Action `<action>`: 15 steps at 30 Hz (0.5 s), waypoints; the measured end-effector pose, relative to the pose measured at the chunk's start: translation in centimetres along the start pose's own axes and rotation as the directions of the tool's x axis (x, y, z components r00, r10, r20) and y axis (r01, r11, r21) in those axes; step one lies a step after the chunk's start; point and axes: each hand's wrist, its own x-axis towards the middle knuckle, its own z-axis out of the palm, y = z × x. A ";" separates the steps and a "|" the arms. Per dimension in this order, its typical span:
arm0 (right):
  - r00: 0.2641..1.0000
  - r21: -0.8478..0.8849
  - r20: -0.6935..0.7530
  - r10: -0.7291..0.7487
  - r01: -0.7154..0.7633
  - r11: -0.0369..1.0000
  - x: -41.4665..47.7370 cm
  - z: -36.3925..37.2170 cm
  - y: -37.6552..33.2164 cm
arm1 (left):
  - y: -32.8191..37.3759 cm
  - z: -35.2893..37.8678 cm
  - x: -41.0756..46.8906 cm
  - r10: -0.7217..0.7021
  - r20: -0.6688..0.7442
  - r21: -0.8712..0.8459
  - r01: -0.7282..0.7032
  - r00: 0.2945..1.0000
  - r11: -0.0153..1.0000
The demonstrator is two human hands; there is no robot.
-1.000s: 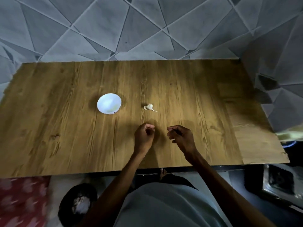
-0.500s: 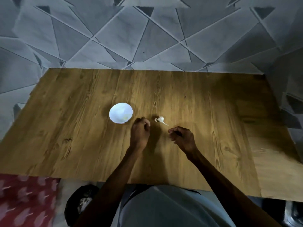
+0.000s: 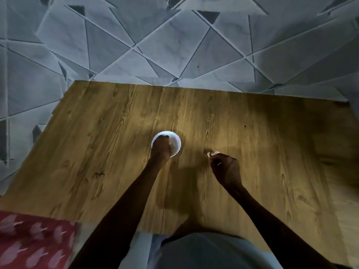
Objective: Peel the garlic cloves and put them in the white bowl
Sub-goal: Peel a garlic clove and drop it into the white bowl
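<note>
The white bowl [image 3: 175, 144] stands mid-table. My left hand [image 3: 161, 150] hangs over its left half with the fingers curled down into it. They appear to pinch a garlic clove, which the hand hides. A small piece of garlic [image 3: 212, 153] lies on the table to the right of the bowl. My right hand [image 3: 226, 169] sits just behind that garlic, with its fingertips almost touching it. Its fingers are curled and pinch a thin pale sliver of garlic peel [image 3: 219, 163].
The wooden table [image 3: 97, 152] stands against a grey wall with a triangle pattern [image 3: 174, 45]. A red patterned cloth [image 3: 35, 239] lies below the table's near left edge. My lap fills the bottom centre.
My left hand moved forward and left from the table in front of me to over the bowl. My right hand moved forward to the garlic. The camera tilted down and closer.
</note>
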 end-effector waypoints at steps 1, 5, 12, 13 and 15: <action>0.999 -0.036 0.010 0.032 -0.032 0.999 0.2 0.2 -0.2 | 0.1 -0.2 0.1 0.020 -0.031 -0.001 -0.020 0.999 1.000; 0.994 -0.191 0.034 0.105 -0.097 0.977 0.9 1.3 -0.8 | 0.3 -1.1 -1.4 0.207 -0.223 -0.077 -0.228 0.953 0.970; 0.980 -0.303 0.095 0.177 -0.141 0.942 2.6 4.2 -0.4 | 1.5 -0.9 -5.7 0.274 -0.150 -0.313 -0.309 0.950 0.898; 0.981 -0.332 0.104 0.164 -0.121 0.936 2.6 4.2 -0.8 | 1.5 -0.7 -5.9 0.287 -0.134 -0.318 -0.315 0.949 0.894; 0.970 -0.369 0.142 0.198 -0.134 0.920 2.8 3.9 -1.5 | 1.4 -0.2 -6.2 0.307 -0.097 -0.323 -0.321 0.947 0.890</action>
